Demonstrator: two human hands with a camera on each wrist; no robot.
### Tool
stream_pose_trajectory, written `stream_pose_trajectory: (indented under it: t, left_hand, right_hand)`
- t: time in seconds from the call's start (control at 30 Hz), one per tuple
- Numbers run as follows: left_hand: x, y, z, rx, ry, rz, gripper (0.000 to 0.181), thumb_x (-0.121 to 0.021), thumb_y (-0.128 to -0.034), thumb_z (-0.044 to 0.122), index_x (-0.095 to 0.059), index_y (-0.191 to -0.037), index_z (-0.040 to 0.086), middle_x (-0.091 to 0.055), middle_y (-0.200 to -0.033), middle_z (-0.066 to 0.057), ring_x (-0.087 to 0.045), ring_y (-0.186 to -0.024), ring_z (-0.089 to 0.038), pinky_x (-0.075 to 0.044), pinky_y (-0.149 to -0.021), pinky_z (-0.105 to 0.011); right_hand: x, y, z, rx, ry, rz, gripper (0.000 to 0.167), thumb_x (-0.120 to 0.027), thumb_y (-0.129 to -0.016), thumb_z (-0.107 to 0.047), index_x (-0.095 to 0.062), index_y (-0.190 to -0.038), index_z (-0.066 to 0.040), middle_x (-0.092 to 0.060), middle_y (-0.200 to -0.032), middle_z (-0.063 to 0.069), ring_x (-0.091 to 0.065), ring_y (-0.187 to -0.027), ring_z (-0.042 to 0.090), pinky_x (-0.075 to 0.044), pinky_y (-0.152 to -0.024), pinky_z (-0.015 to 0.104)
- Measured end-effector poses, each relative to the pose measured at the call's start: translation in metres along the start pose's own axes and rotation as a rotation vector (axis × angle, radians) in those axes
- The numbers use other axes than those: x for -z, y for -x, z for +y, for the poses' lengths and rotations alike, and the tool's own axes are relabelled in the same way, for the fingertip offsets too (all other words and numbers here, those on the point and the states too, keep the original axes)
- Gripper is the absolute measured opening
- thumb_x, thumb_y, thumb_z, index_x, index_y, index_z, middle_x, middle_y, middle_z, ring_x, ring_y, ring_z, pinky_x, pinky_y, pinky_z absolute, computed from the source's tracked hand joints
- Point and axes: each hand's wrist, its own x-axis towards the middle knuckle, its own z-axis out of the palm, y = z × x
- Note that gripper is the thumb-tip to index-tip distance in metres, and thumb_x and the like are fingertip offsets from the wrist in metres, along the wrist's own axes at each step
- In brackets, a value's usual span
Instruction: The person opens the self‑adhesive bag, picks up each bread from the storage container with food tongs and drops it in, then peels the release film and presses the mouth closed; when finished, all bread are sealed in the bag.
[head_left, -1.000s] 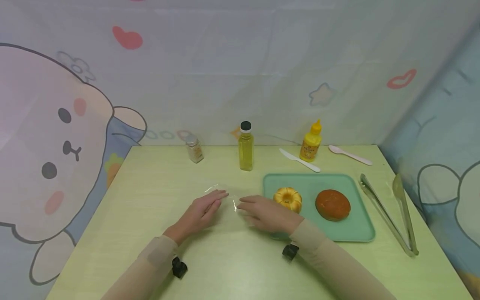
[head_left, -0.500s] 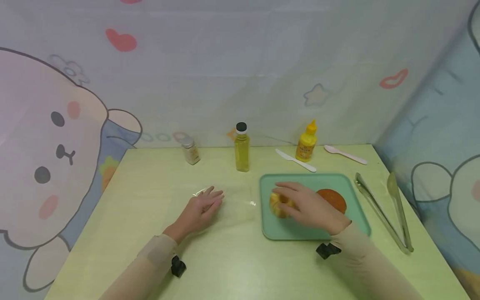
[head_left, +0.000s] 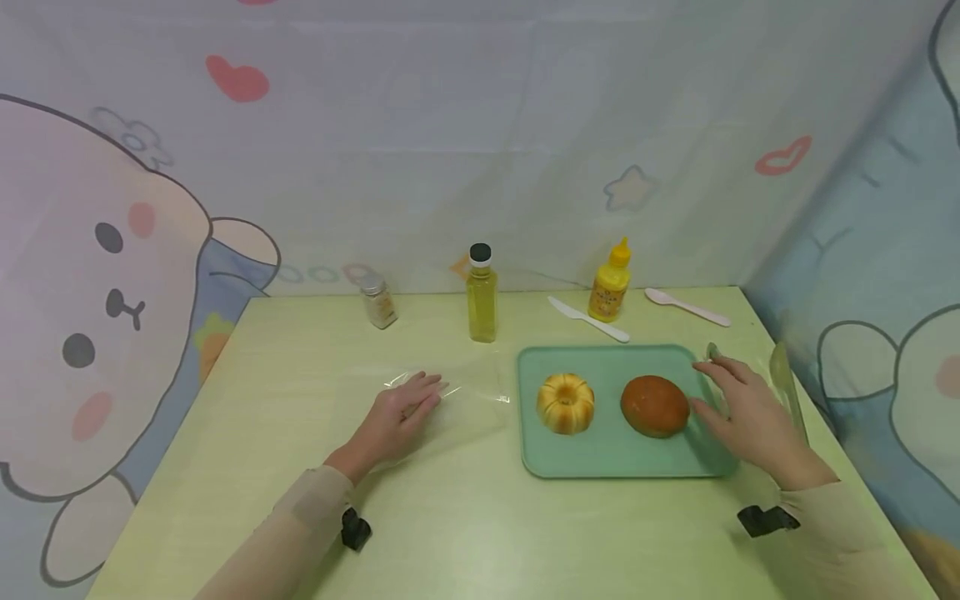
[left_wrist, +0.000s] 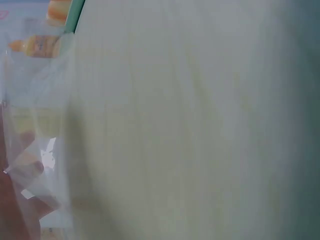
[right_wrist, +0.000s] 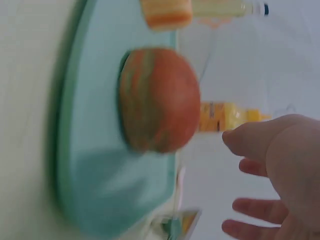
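My left hand (head_left: 400, 418) is low over the table's middle, fingers spread and fairly straight, touching a thin clear plastic bag (head_left: 476, 408). In the left wrist view, some fingers (left_wrist: 31, 166) show through the clear plastic; whether the hand is inside or behind it I cannot tell. My right hand (head_left: 753, 417) hovers over the tray's right edge and the metal tongs (head_left: 782, 375), fingers apart and holding nothing. It partly hides the tongs. A round brown bun (head_left: 655, 406) lies left of it on the green tray (head_left: 600, 462), beside a ring-shaped yellow pastry (head_left: 566, 404).
Along the back stand a small shaker jar (head_left: 378, 302), an oil bottle (head_left: 482, 296) with a black cap, and a yellow squeeze bottle (head_left: 610, 283). A white plastic knife (head_left: 588, 319) and a pale pink spoon (head_left: 687, 307) lie near them. A printed cloth (head_left: 420, 125) hangs behind.
My right hand has moved right, from the bag across the pastry and bun to the tongs. The plastic bag has spread rightward. The left hand has hardly moved.
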Motion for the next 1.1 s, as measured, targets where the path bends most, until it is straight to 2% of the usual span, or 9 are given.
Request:
stream_pose_trajectory:
  t: [0.17, 0.27, 0.37, 0.53, 0.63, 0.77, 0.9, 1.1]
  left_hand:
    - [-0.002, -0.001, -0.001, 0.001, -0.026, -0.004, 0.031, -0.07, -0.1001, 0.006, -0.073, -0.131, 0.002, -0.069, -0.134, -0.023, -0.062, -0.128, -0.05, -0.046, -0.11, -0.063]
    - [-0.003, -0.001, -0.002, 0.029, -0.025, 0.002, 0.032, -0.071, -0.1, 0.007, -0.073, -0.131, 0.003, -0.07, -0.133, -0.021, -0.063, -0.128, -0.046, -0.047, -0.109, -0.063]
    - [-0.004, 0.0, -0.003, 0.057, -0.014, 0.01, 0.031, -0.069, -0.1015, 0.008, -0.073, -0.132, 0.004, -0.07, -0.134, -0.019, -0.063, -0.129, -0.044, -0.046, -0.11, -0.063]
    - [-0.003, -0.001, -0.002, 0.094, 0.021, -0.012, 0.032, -0.063, -0.1053, 0.01, -0.07, -0.136, 0.003, -0.067, -0.139, -0.019, -0.06, -0.133, -0.042, -0.044, -0.114, -0.059]
    - [-0.004, -0.002, 0.0, 0.138, 0.045, -0.048, 0.033, -0.058, -0.1085, 0.013, -0.068, -0.139, 0.003, -0.065, -0.142, -0.018, -0.056, -0.138, -0.042, -0.041, -0.118, -0.056]
    - [-0.004, -0.002, 0.002, 0.19, 0.073, -0.086, 0.035, -0.053, -0.1112, 0.017, -0.065, -0.141, 0.004, -0.063, -0.146, -0.018, -0.051, -0.143, -0.043, -0.036, -0.121, -0.054]
    - [-0.004, -0.001, 0.004, 0.227, 0.085, -0.098, 0.037, -0.051, -0.1122, 0.02, -0.064, -0.144, 0.006, -0.062, -0.148, -0.016, -0.049, -0.145, -0.043, -0.035, -0.122, -0.054]
    - [-0.004, -0.001, 0.006, 0.243, 0.117, -0.09, 0.038, -0.048, -0.113, 0.02, -0.064, -0.144, 0.005, -0.062, -0.147, -0.016, -0.046, -0.146, -0.045, -0.034, -0.123, -0.053]
  right_hand:
    - [0.004, 0.026, 0.036, -0.171, 0.019, -0.029, 0.062, -0.071, -0.101, -0.023, -0.045, -0.148, 0.008, -0.031, -0.147, 0.051, -0.034, -0.128, 0.073, -0.033, -0.093, 0.084]
    - [0.006, 0.037, 0.05, -0.253, 0.01, -0.053, 0.072, -0.067, -0.103, -0.03, -0.034, -0.151, 0.014, -0.023, -0.145, 0.058, -0.023, -0.13, 0.078, -0.024, -0.094, 0.086]
    - [0.008, 0.045, 0.06, -0.327, 0.022, -0.106, 0.086, -0.063, -0.105, -0.039, -0.023, -0.154, 0.019, -0.022, -0.141, 0.06, -0.021, -0.128, 0.079, -0.024, -0.095, 0.086]
    - [0.009, 0.05, 0.071, -0.409, 0.026, -0.24, 0.108, -0.06, -0.104, -0.051, -0.002, -0.154, 0.025, -0.024, -0.137, 0.062, -0.027, -0.121, 0.079, -0.033, -0.095, 0.083]
    - [0.007, 0.053, 0.075, -0.428, 0.018, -0.257, 0.113, -0.062, -0.102, -0.053, 0.001, -0.153, 0.026, -0.026, -0.134, 0.063, -0.032, -0.117, 0.08, -0.036, -0.094, 0.082]
    - [0.004, 0.056, 0.079, -0.427, 0.028, -0.215, 0.109, -0.065, -0.101, -0.048, -0.002, -0.151, 0.027, -0.031, -0.129, 0.062, -0.038, -0.112, 0.078, -0.039, -0.09, 0.081]
    - [0.002, 0.056, 0.08, -0.419, 0.04, -0.176, 0.1, -0.066, -0.101, -0.038, -0.008, -0.148, 0.029, -0.035, -0.125, 0.06, -0.041, -0.109, 0.077, -0.041, -0.087, 0.079]
    - [0.002, 0.057, 0.084, -0.425, 0.008, -0.138, 0.08, -0.067, -0.1, -0.027, -0.023, -0.135, 0.031, -0.045, -0.109, 0.053, -0.05, -0.1, 0.072, -0.045, -0.08, 0.073]
